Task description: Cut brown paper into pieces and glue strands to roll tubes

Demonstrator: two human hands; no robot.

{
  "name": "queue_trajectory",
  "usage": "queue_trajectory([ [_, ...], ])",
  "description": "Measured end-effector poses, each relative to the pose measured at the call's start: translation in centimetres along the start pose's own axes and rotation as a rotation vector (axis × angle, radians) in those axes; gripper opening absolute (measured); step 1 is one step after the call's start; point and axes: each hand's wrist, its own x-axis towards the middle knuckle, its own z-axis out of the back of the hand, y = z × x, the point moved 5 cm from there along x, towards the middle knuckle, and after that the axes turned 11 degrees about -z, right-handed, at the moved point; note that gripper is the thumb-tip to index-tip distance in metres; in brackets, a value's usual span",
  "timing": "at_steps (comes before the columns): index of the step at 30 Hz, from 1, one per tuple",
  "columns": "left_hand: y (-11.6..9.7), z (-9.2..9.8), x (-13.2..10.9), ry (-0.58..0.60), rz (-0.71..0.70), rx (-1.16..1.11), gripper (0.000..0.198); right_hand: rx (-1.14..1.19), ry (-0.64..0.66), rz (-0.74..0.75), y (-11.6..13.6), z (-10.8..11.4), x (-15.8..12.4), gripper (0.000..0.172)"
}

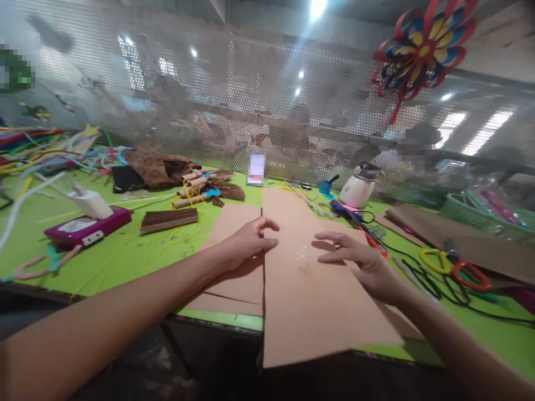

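A long sheet of brown kraft paper (321, 312) lies lengthwise in front of me, its near end jutting past the table edge. Small clear, shiny spots (303, 253) show on its middle. My left hand (251, 242) rests at the sheet's left edge, thumb and forefinger apart with nothing between them. Over the right side of the sheet, my right hand (355, 259) has its fingers spread and is also without anything in it. More brown paper (234, 284) lies under the long sheet, showing on both sides.
On the green table (137, 262) to the left are a purple power strip (90, 225), a pleated brown paper strip (169, 220) and several paper rolls (194, 195). Rightward are scissors (453, 267), black cord (422, 278), a white kettle-like container (358, 186) and a green basket (463, 209). A lit phone (256, 167) stands behind.
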Motion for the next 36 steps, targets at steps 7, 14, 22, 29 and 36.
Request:
queue_trajectory([
  [7, -0.2, 0.0, -0.4, 0.019, 0.037, -0.080, 0.043, 0.077, 0.094, 0.082, -0.8, 0.1, 1.1, 0.029],
  [14, -1.4, 0.2, -0.2, -0.027, -0.156, -0.132, 0.064, 0.096, -0.073, 0.090, -1.0, -0.7, 0.3, 0.020],
  [22, -1.1, -1.8, -0.4, 0.105, -0.097, -0.428, 0.069, 0.761, -0.116, -0.546, -3.0, -3.8, 0.2, 0.030],
  [29, -1.1, -1.0, -0.2, 0.055, -0.102, -0.461, 0.044, 0.895, -0.134, -0.607, -3.0, -4.1, 0.2, 0.028],
  [36, -0.9, -0.9, 0.0, 0.053, -0.031, -0.517, 0.054, 0.607, -0.218, -0.513, -4.7, -2.9, 0.7, 0.044],
])
